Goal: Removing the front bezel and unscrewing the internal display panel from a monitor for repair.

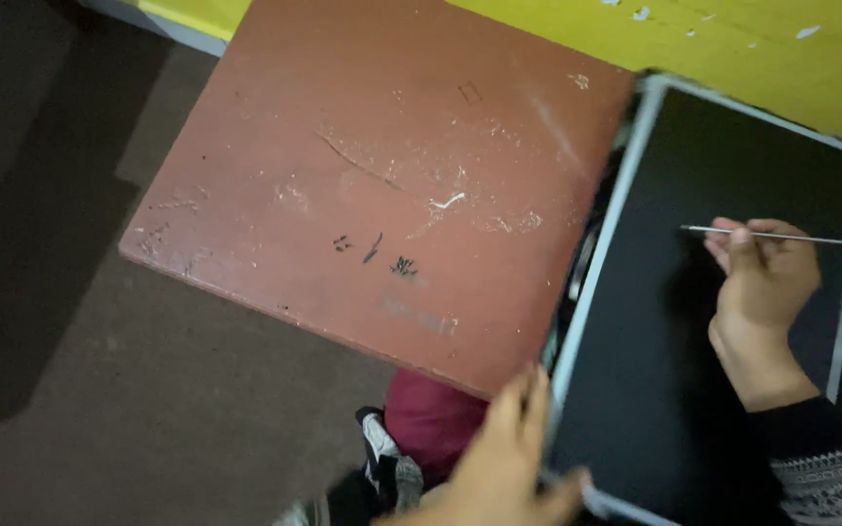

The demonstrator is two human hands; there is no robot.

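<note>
A dark flat panel (733,195) with a thin light metal frame lies tilted at the right, its left edge against the reddish table. My left hand (504,463) grips the panel's near left frame edge, fingers over the rim. My right hand (764,273) hovers over the panel's right part and pinches a thin metal rod (733,232) that runs level to the right, past the frame. A dark patterned sleeve covers my right forearm.
A scratched reddish-brown table top (382,175) fills the middle. A yellow wall (752,49) with chipped paint runs along the top. Dark floor (99,390) lies at the left. A maroon trouser leg and a shoe (382,458) show below the table edge.
</note>
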